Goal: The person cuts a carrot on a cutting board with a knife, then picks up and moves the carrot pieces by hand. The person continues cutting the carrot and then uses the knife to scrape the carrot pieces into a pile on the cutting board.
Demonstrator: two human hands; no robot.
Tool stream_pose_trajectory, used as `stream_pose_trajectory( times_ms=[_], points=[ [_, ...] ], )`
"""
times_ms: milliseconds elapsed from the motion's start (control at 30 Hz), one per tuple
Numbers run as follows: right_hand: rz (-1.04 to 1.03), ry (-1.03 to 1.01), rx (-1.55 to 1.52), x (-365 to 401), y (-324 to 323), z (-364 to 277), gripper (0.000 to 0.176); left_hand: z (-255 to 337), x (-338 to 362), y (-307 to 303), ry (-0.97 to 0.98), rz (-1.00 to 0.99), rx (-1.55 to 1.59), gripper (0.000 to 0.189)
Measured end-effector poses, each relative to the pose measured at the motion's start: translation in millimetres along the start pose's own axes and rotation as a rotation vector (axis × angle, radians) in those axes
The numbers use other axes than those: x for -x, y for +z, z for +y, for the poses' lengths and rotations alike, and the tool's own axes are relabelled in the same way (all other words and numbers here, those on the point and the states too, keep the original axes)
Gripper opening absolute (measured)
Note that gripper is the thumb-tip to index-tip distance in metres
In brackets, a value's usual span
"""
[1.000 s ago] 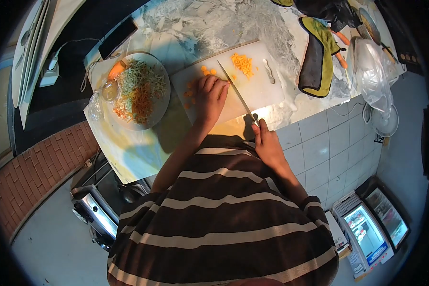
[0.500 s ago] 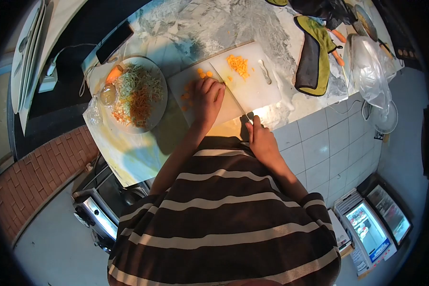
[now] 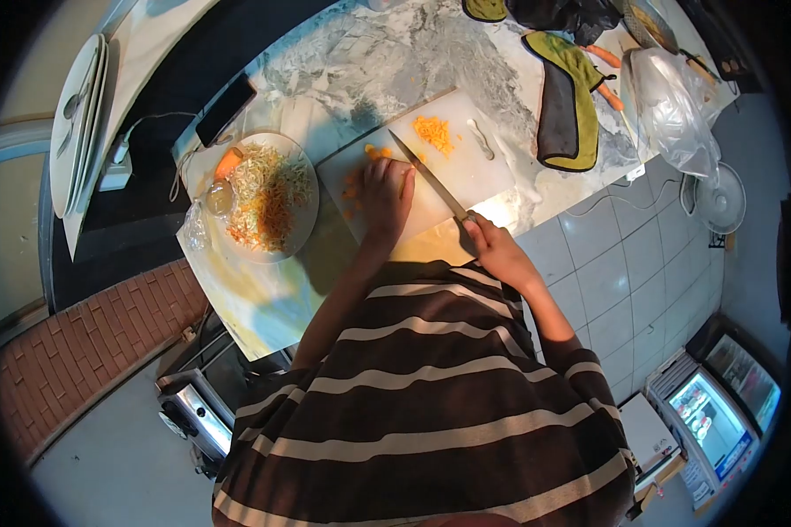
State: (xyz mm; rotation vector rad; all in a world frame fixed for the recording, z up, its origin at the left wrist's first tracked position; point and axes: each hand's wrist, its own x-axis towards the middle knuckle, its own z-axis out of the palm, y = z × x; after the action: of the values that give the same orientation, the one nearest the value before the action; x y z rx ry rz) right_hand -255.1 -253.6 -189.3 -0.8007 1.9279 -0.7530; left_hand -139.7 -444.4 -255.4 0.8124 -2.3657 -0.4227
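A white cutting board (image 3: pixel 453 180) lies on the marbled table under both hands. My left hand (image 3: pixel 385 195) rests on its left half, fingers curled and pressed together over a piece of carrot (image 3: pixel 405 182), mostly hidden beneath them. Orange carrot pieces (image 3: pixel 376 152) lie at its fingertips and beside it. My right hand (image 3: pixel 499 255) grips the handle of a kitchen knife (image 3: pixel 431 180) at the board's near edge. The long blade points away across the board, just right of my left hand. A pile of diced carrot (image 3: pixel 433 134) sits on the board's far right part.
To the left is a plate (image 3: pixel 303 215) of shredded vegetables (image 3: pixel 268 189), with a small glass bowl (image 3: pixel 221 198) at its side. Behind it lies a phone (image 3: pixel 226 110). At the right are a green-and-black cloth (image 3: pixel 580 97), whole carrots (image 3: pixel 608 95) and a plastic bag (image 3: pixel 672 105).
The knife blade has come into plain view across the board, where before little of it showed. My left hand stays on the carrot. The whole view has shifted slightly.
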Motion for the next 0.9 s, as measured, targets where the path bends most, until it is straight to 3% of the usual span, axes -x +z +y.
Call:
stream_pose_trajectory(
  times_ms=[267, 900],
  points=[
    [0.189, -0.035, 0.163, 26.0, 12.5, 2.1, 0.034, 4.1, -2.6, -4.1, -0.051, 0.004, 0.053, 0.013],
    [0.142, -0.065, 0.344, 25.2, 16.0, -5.1, 0.024, -1.3, 0.0, -5.5, -0.039, 0.038, 0.114, 0.012]
  ],
)
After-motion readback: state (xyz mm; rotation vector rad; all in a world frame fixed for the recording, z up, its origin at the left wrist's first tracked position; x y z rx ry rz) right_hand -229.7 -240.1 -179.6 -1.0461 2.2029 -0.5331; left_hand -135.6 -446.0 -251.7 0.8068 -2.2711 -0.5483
